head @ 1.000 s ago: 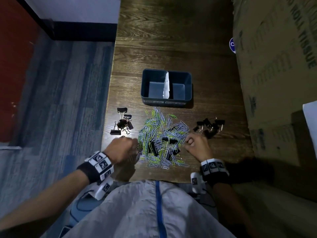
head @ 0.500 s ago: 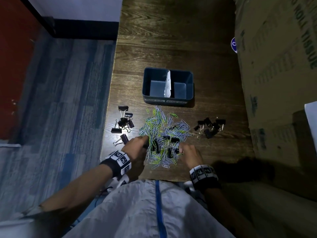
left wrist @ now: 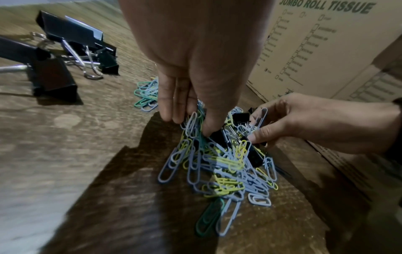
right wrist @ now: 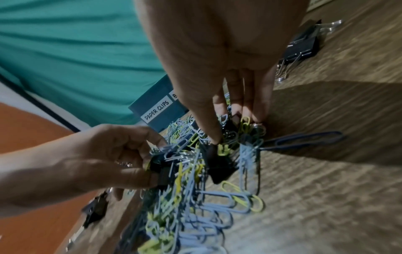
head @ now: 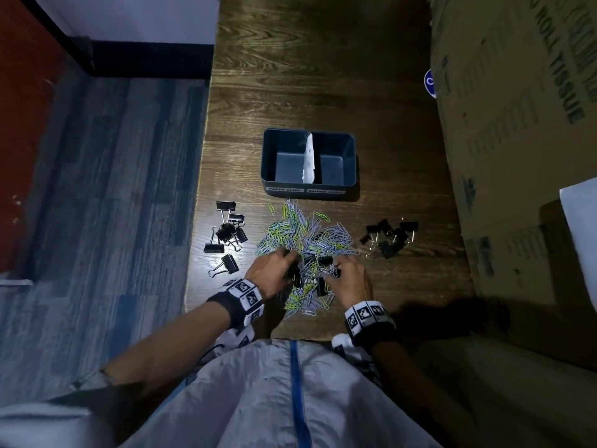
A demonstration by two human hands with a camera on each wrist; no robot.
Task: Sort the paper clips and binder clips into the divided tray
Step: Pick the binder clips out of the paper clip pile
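While both hands dig into the mixed pile of paper clips near the front edge of the dark wood table, the left hand pinches a black binder clip tangled with paper clips. The right hand has its fingertips closed on another black clip in the heap. At twelve o'clock from the pile stands the divided tray, both compartments bare, a white divider between them. Binder clips lie in a left group at nine o'clock and a right group at three o'clock. A cardboard box flanks the table's right; blue-grey flooring lies left.
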